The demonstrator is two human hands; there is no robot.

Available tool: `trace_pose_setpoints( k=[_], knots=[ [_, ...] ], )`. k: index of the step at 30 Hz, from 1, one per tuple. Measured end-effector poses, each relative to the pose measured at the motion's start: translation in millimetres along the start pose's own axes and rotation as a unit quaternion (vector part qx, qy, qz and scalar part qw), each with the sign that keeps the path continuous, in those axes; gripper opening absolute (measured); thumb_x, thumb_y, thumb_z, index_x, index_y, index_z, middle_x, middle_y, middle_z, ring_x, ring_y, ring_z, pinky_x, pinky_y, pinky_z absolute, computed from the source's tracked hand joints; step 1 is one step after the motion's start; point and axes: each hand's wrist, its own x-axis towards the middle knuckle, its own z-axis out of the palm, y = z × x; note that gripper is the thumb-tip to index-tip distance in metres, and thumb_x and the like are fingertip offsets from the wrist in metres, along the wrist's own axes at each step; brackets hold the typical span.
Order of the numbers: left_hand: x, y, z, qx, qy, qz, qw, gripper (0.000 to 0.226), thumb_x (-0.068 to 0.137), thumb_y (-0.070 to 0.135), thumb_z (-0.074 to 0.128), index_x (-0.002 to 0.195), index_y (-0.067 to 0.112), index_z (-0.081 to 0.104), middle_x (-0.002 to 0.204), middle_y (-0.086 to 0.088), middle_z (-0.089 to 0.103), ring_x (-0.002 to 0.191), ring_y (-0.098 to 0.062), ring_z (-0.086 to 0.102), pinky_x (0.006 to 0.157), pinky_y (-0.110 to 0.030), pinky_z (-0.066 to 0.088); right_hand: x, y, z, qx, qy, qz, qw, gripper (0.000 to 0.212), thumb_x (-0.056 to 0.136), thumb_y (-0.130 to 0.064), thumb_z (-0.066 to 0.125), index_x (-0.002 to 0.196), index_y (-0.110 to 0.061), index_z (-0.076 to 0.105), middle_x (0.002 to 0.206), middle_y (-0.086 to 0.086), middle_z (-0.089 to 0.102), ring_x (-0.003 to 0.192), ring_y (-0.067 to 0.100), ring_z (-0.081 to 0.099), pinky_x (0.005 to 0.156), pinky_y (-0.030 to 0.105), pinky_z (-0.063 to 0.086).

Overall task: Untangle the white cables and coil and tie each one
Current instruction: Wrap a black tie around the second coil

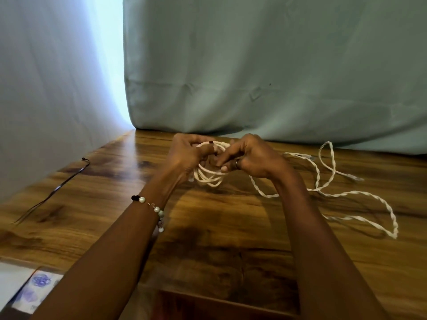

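Observation:
A coiled white cable [209, 177] of several loops hangs between my two hands above the wooden table [219, 239]. My left hand [187, 153] grips the coil's left side, thumb over its top. My right hand [249, 155], a ring on one finger, pinches the coil's upper right part. On the table to the right lie twisted white cables [346, 195], wound round each other in long loops, their plug ends [355, 179] resting near the back.
A thin dark wire [57, 185] lies on the table's left side. Pale green cloth [254, 65] hangs behind the table's far edge. A printed paper [34, 292] sits at the near left corner.

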Motion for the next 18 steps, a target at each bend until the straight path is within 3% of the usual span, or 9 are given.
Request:
trace_pose_setpoints(
  k=[2,4,6,7,10,14,18],
  knots=[
    [0.0,-2.2,2.0,0.128,-0.011,0.076,0.989,0.021,0.082,0.006,0.072,0.103,0.006,0.072,0.073,-0.005,0.070,0.049,-0.002,0.058,0.049,-0.020,0.047,-3.9,3.1,-4.3,0.070,0.006,0.002,0.997,0.024,0.074,0.009,0.072,0.091,-0.008,0.076,0.089,0.005,0.075,0.088,0.011,0.070,0.083,0.024,0.056],
    [-1.4,-2.6,6.5,0.159,-0.021,0.129,0.979,0.025,0.082,0.009,0.073,0.106,0.006,0.071,0.069,0.002,0.067,0.046,0.001,0.053,0.045,-0.016,0.041,-4.7,5.9,-8.3,0.176,0.105,-0.001,0.979,0.023,0.079,0.012,0.065,0.096,-0.002,0.073,0.088,0.005,0.074,0.086,0.010,0.071,0.082,0.025,0.056],
    [-3.5,-1.5,9.7,0.150,-0.038,0.165,0.974,0.028,0.080,0.012,0.076,0.107,0.007,0.070,0.071,0.007,0.068,0.051,0.003,0.055,0.049,-0.014,0.041,-1.4,10.8,-10.1,0.205,0.214,0.010,0.955,0.022,0.084,0.007,0.063,0.100,-0.005,0.072,0.095,0.002,0.074,0.092,0.010,0.069,0.084,0.025,0.055],
    [-4.2,-1.5,10.6,0.147,-0.051,0.182,0.971,0.029,0.080,0.012,0.076,0.107,0.007,0.069,0.073,0.008,0.068,0.054,0.004,0.057,0.051,-0.013,0.041,0.1,12.9,-9.5,0.195,0.232,0.026,0.953,0.023,0.086,0.005,0.062,0.102,-0.008,0.072,0.098,0.001,0.073,0.094,0.010,0.068,0.084,0.026,0.055],
    [-5.5,-2.4,12.1,0.207,-0.068,0.244,0.945,0.028,0.079,0.012,0.077,0.106,0.010,0.069,0.076,0.012,0.068,0.057,0.007,0.056,0.057,-0.013,0.043,0.8,16.4,-3.7,0.202,0.160,0.065,0.964,0.024,0.093,0.006,0.051,0.104,-0.003,0.070,0.095,0.007,0.073,0.088,0.015,0.069,0.079,0.027,0.057],
    [-5.1,-1.1,6.9,0.257,-0.038,0.319,0.911,0.027,0.080,0.013,0.075,0.107,0.010,0.069,0.085,0.001,0.073,0.071,0.000,0.064,0.063,-0.010,0.046,-2.1,20.1,-9.6,0.330,0.120,0.114,0.930,0.025,0.094,0.006,0.047,0.094,-0.002,0.070,0.084,0.009,0.073,0.076,0.018,0.070,0.072,0.030,0.059],
    [-6.7,-0.5,11.8,0.383,-0.022,0.419,0.823,0.031,0.085,0.021,0.063,0.109,0.001,0.066,0.097,-0.013,0.071,0.082,-0.015,0.065,0.073,-0.010,0.041,-4.9,22.8,-11.8,0.381,0.074,0.142,0.910,0.026,0.094,0.009,0.044,0.095,0.000,0.068,0.080,0.013,0.073,0.071,0.021,0.070,0.070,0.033,0.059]
  ],
)
